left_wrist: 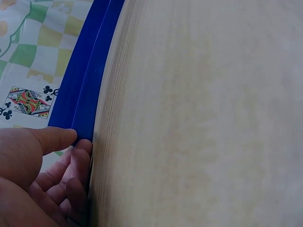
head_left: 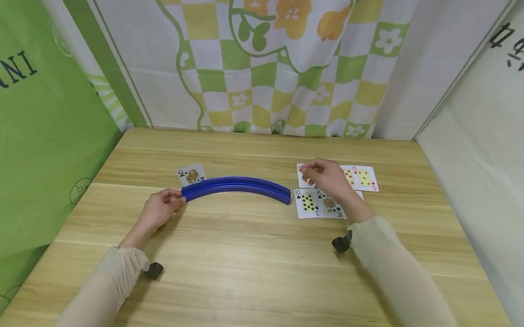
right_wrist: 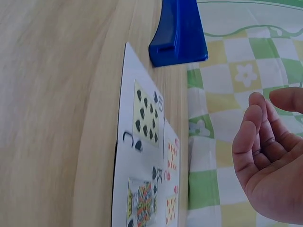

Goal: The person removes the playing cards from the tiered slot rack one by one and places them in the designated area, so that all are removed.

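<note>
A curved blue card holder [head_left: 237, 184] lies on the table. My left hand [head_left: 162, 208] pinches its left end between thumb and fingers, which the left wrist view shows close up. A queen of clubs [left_wrist: 29, 101] shows face-on just behind that end; its lower part is hidden by the holder. My right hand [head_left: 327, 178] hovers over the playing cards on the right, fingers loosely bent. In the right wrist view a gap shows between thumb and fingertips, with nothing held. Below it lie a ten of spades [right_wrist: 146, 113] and a king of spades [head_left: 327, 203], face up.
A back row of red cards, with a five of diamonds [head_left: 365, 179] at its right end, lies behind the spades. My right hand and forearm cover parts of both rows. The wooden table [head_left: 245, 274] meets a patterned curtain [head_left: 267, 83] at its back edge.
</note>
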Motion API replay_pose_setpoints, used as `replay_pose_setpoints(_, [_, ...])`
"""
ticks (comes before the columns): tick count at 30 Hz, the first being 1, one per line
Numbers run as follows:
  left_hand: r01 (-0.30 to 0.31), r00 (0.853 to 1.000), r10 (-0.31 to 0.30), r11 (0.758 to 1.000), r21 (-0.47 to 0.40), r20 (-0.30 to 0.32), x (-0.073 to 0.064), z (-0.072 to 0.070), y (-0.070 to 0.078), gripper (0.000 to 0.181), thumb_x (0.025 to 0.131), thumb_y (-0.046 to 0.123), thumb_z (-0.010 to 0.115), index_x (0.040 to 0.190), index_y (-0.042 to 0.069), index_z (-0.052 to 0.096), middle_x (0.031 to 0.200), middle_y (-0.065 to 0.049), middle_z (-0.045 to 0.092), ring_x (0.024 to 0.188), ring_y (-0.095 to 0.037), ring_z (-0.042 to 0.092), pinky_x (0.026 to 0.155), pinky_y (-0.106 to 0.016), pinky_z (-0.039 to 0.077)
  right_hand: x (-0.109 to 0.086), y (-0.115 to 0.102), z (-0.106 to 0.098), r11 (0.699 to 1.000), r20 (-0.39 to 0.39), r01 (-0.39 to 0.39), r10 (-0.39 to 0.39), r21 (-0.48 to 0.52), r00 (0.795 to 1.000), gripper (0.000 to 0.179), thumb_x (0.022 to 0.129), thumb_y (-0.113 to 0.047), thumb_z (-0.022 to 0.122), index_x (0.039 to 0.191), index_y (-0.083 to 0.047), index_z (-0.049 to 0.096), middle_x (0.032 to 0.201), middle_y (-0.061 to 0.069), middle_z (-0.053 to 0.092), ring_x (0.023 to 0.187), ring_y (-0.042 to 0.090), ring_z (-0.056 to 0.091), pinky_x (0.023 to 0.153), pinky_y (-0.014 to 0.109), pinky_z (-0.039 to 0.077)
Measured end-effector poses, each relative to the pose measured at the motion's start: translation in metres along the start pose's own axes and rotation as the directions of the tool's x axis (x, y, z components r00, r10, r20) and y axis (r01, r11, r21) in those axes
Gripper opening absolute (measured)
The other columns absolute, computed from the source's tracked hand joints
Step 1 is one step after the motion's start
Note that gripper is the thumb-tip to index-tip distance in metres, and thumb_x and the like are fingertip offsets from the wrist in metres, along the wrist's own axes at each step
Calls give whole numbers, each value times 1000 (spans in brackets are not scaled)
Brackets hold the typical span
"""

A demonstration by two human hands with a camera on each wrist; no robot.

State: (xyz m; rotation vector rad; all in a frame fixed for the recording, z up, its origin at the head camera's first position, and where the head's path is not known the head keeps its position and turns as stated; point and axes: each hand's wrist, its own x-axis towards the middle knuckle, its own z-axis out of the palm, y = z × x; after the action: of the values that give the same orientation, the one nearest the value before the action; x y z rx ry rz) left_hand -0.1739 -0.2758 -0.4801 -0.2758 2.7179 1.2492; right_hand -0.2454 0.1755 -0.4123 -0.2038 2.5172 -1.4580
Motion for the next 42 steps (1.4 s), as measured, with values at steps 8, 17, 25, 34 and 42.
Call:
replay_pose_setpoints(8, [-9,1000,9,1000,-10,-3,1,0,1,40,98,34,62,127,7,62,101,-11,73,77,-11,65,63,-26,50,4,-9,11,999,26,14,-15,38,1000,30,102,-31,54,122,-10,64,112,18,70,101,40,62,88,55,53])
replay_pose_setpoints(17, [-3,1000,3,1000,-9,-5,0,1,1,39,98,34,62,127,7,62,101,-10,73,76,-10,64,63,-25,50,10,-25,30,996,41,41,-45,78,998,26,102,-26,56,118,-8,65,107,17,70,93,34,63,77,40,57])
replay_pose_setpoints(25, [2,1000,-3,1000,-14,-6,-1,1,3,41,98,31,63,129,4,61,102,-12,73,75,-8,64,60,-23,50,15,-35,45,992,53,64,-70,113,996,22,100,-25,58,114,-11,68,104,16,71,90,32,64,74,35,56])
replay_pose_setpoints(34, [-3,1000,3,1000,-1,-9,0,1,0,41,98,32,63,128,5,61,102,-12,73,74,-7,64,60,-23,50,17,-47,61,986,68,89,-99,143,993,20,100,-23,57,113,-11,68,106,20,71,85,26,62,72,35,55])
replay_pose_setpoints(42, [-1,1000,1,1000,1,-4,-1,1,0,40,98,33,62,129,6,61,101,-12,73,74,-8,64,61,-24,50,22,-53,74,986,66,102,-112,136,992,20,100,-20,57,112,-9,69,100,14,73,82,27,65,70,36,56])
